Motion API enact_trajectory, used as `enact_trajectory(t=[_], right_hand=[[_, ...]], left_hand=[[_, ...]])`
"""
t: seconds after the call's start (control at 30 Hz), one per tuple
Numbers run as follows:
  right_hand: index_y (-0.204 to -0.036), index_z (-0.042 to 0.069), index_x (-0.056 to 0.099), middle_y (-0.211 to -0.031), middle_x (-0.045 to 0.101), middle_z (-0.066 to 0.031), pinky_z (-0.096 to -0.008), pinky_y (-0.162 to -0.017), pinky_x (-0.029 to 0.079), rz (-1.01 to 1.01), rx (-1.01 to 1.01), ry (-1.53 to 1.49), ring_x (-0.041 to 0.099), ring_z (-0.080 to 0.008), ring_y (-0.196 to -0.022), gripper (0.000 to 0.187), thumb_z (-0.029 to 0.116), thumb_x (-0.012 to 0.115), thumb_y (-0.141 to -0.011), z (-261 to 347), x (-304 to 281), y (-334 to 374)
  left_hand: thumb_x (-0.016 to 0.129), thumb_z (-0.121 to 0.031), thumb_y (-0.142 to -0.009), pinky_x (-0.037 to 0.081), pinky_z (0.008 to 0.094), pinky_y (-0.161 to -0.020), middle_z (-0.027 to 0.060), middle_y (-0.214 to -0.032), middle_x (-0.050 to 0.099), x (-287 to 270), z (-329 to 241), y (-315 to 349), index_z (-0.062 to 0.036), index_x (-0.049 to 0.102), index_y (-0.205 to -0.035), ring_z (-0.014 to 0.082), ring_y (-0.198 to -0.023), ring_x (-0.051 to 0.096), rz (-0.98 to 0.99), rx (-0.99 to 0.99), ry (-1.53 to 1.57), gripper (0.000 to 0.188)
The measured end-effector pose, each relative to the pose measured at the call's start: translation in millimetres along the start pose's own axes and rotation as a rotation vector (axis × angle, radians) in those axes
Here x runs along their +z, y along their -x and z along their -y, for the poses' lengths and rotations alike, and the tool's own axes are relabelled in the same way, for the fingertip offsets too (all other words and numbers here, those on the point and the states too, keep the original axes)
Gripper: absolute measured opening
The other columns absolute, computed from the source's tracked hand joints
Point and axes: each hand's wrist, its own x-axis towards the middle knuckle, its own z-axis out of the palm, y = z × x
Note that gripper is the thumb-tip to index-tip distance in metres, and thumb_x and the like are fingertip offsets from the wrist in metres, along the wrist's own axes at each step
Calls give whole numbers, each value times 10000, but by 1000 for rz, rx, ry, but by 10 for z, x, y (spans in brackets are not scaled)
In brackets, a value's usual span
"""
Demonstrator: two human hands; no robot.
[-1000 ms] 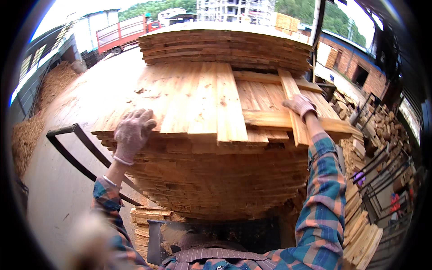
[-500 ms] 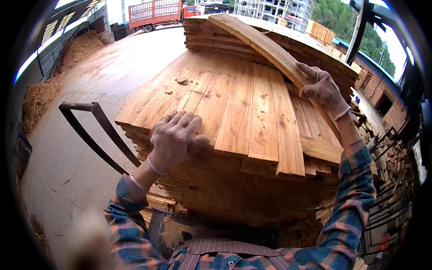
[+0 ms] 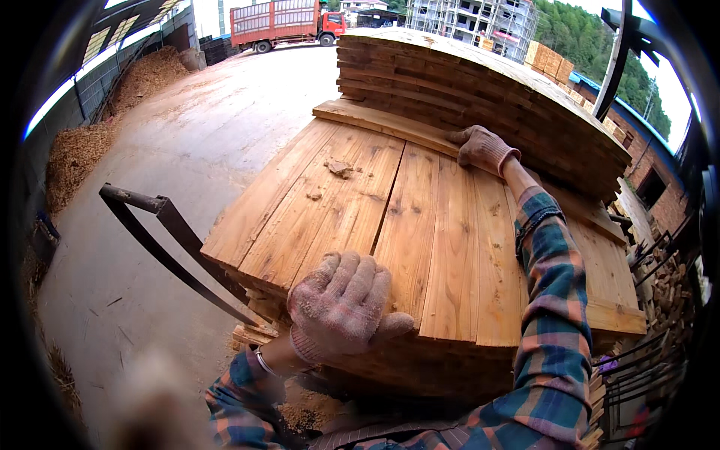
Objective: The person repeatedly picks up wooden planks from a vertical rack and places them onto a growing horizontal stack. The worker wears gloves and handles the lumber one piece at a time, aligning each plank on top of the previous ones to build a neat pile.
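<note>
My left hand (image 3: pixel 345 300), in a dusty knit glove, lies palm down over the front ends of a layer of planks (image 3: pixel 409 217). Its fingers are stretched out and the thumb points right. Farther back, my gloved right hand (image 3: pixel 486 150) grips a long wooden board (image 3: pixel 375 121). That board lies crosswise on the planks, along the foot of a taller stack of boards (image 3: pixel 465 82); the hand covers part of it. A bark-like scrap (image 3: pixel 339 168) and small crumbs sit on the planks.
A bent dark metal bar frame (image 3: pixel 172 225) stands left of the planks. Another wooden strip (image 3: pixel 616 316) lies crosswise at the front right. Sawdust heaps (image 3: pixel 82 161) line the left wall. A red truck (image 3: pixel 285 26) is parked at the back. Scrap wood (image 3: pixel 671 277) lies at right.
The long board, raised and slanting before, now lies flat across the planks against the taller stack. My right hand went left with it. My left hand stayed on the plank ends; the view shifted.
</note>
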Motion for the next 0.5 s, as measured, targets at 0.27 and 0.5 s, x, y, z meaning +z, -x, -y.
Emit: enact_trajectory(t=[0.27,0.5], right_hand=[[-1410,220,451,-1125,643,-212,-392,-926,481,-7,6,165,609,-359,-1065,711,281,721,-756,-200,-193,493],[-1449,17,327,-1348,491,-267,-394,-1060,371,-238,352,-234,443,-340,-1303,897,636,570,-846,-347,174,2060]], left_hand=[[529,-472,-929,529,456,-786,187,-848,660,97,-28,29,15,657,-880,365,-824,665,-44,7,-2,506],[487,-483,-951,508,458,-832,178,-926,671,93,-18,132,11,659,-931,359,-901,659,-32,-22,-69,524]])
